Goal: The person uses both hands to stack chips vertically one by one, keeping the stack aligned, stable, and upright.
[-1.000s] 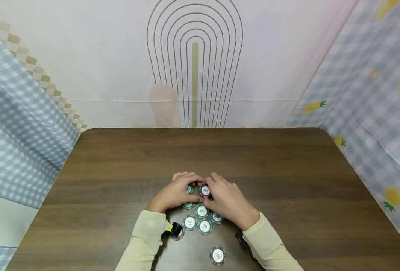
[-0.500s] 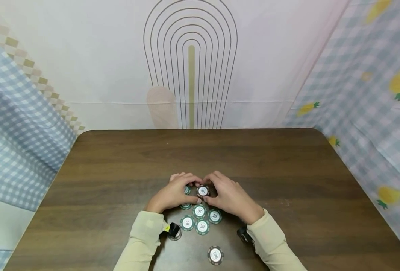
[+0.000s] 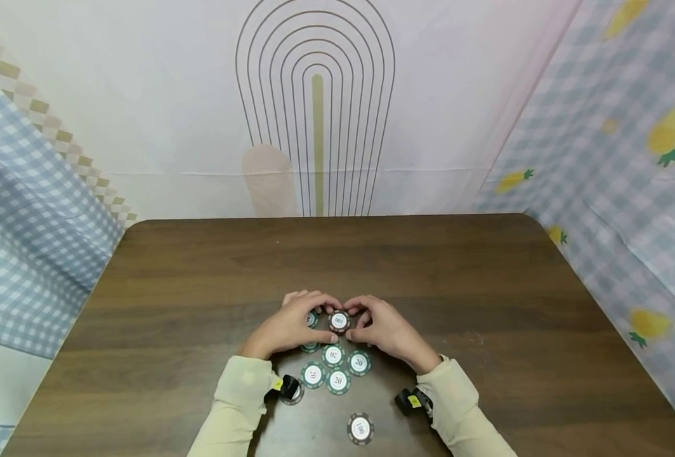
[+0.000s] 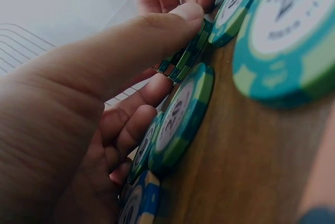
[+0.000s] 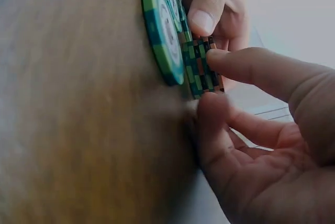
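A short stack of poker chips (image 3: 339, 322), green ones with darker ones among them and a black 100 chip on top, stands between both hands on the table. My left hand (image 3: 292, 325) reaches round its left side, thumb at the near edge and fingers at the far edge. From the right, my right hand (image 3: 387, 329) holds the stack with curled fingers. In the right wrist view the right thumb (image 5: 235, 67) lies against the stack's layered side (image 5: 200, 67). Under the left hand, green chips (image 4: 180, 119) lie partly hidden; the left thumb (image 4: 157, 30) covers part of the stack.
Several green 20 chips (image 3: 338, 381) lie flat just in front of the hands. One black 100 chip (image 3: 361, 429) lies nearer the front edge, and another chip (image 3: 295, 395) is half hidden under the left wrist camera. Cloth hangs behind the wooden table (image 3: 486, 279).
My right fingers have drawn back slightly and spread, showing more of the stack's top chip. The left hand keeps its hold. The head view has shifted slightly.
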Motion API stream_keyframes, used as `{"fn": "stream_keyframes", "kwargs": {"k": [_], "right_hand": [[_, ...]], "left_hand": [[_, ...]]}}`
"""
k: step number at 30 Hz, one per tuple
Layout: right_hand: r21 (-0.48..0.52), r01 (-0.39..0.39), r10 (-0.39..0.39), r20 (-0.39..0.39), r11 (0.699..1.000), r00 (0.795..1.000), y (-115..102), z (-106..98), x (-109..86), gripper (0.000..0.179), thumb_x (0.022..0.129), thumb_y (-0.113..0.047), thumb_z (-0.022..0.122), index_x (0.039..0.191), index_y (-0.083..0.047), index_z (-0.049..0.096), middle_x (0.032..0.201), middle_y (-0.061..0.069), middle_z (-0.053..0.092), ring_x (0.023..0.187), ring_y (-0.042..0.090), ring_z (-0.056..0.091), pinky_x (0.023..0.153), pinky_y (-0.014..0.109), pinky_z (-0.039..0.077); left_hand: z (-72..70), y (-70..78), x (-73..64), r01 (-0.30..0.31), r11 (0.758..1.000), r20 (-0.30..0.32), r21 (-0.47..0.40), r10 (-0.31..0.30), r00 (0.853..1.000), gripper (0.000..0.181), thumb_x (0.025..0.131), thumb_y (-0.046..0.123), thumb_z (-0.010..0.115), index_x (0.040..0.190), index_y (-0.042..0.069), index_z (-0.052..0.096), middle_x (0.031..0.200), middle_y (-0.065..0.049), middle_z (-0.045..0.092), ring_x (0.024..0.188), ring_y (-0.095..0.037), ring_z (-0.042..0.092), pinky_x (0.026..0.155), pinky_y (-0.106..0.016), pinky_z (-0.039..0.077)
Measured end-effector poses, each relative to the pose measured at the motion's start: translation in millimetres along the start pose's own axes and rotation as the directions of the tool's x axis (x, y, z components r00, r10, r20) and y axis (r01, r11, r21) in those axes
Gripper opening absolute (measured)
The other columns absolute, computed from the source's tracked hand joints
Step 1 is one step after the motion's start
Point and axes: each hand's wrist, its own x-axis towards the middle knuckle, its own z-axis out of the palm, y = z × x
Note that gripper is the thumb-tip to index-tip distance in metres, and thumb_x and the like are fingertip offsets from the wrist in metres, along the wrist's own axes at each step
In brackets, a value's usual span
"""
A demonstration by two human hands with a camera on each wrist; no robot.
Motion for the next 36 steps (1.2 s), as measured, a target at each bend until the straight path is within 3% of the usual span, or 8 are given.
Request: {"fn": "stream_keyframes", "kwargs": {"k": [8,13,20,26,31,36], "right_hand": [[-0.013,0.052,-0.052,-0.033,0.999,0.998,12,10,2.4,0.043,0.082,-0.004,0.086,0.123,-0.004,0.074,0.103,0.005,0.063,0.071,0.014,0.051,0.065,0.025,0.043],[-0.065,0.030,-0.036,-0.092,0.997,0.995,19,19,-0.8,0.041,0.081,-0.009,0.090,0.119,-0.013,0.078,0.099,0.000,0.060,0.071,0.013,0.049,0.064,0.026,0.041],[-0.118,0.010,-0.024,-0.123,0.993,0.992,23,16,-1.4,0.040,0.080,-0.015,0.092,0.117,-0.018,0.078,0.096,-0.005,0.059,0.071,0.012,0.050,0.064,0.027,0.041],[-0.126,0.029,-0.046,-0.131,0.992,0.990,21,12,1.7,0.040,0.079,-0.017,0.093,0.116,-0.019,0.078,0.095,-0.006,0.059,0.071,0.011,0.050,0.064,0.026,0.041],[-0.124,0.035,-0.050,-0.126,0.992,0.991,19,12,5.8,0.040,0.079,-0.017,0.093,0.115,-0.019,0.078,0.095,-0.005,0.059,0.071,0.011,0.050,0.064,0.026,0.041],[-0.114,0.029,-0.043,-0.122,0.993,0.992,17,12,9.0,0.039,0.080,-0.016,0.093,0.116,-0.019,0.078,0.096,-0.004,0.059,0.072,0.012,0.051,0.064,0.026,0.041]], "left_hand": [[-3.4,-0.9,-4.9,0.032,0.998,0.034,-0.062,-0.030,0.999,0.055,0.084,0.033,0.091,0.131,0.020,0.068,0.114,0.011,0.067,0.104,-0.011,0.058,0.109,-0.053,0.028],[-2.2,1.6,-6.6,0.056,0.994,0.050,-0.099,-0.051,0.997,0.047,0.089,0.032,0.086,0.130,0.018,0.068,0.116,0.009,0.068,0.104,-0.011,0.060,0.109,-0.051,0.030],[-5.3,3.2,-3.9,0.005,0.994,0.010,-0.114,-0.004,1.000,0.031,0.103,0.023,0.070,0.131,0.009,0.067,0.120,-0.003,0.068,0.106,-0.018,0.063,0.099,-0.042,0.051],[-25.2,7.5,-6.8,0.013,1.000,0.003,-0.001,-0.013,1.000,0.028,0.103,0.007,0.066,0.131,0.007,0.068,0.124,-0.007,0.067,0.112,-0.022,0.064,0.100,-0.044,0.053],[-42.0,10.7,-15.4,0.088,0.989,0.048,0.119,-0.095,0.994,0.034,0.097,0.005,0.074,0.130,0.009,0.070,0.124,-0.005,0.067,0.114,-0.024,0.062,0.101,-0.047,0.051],[-47.1,14.5,-17.5,0.145,0.972,0.078,0.186,-0.162,0.984,0.040,0.092,0.009,0.081,0.131,0.010,0.070,0.123,-0.004,0.067,0.111,-0.023,0.062,0.098,-0.045,0.053]]}}
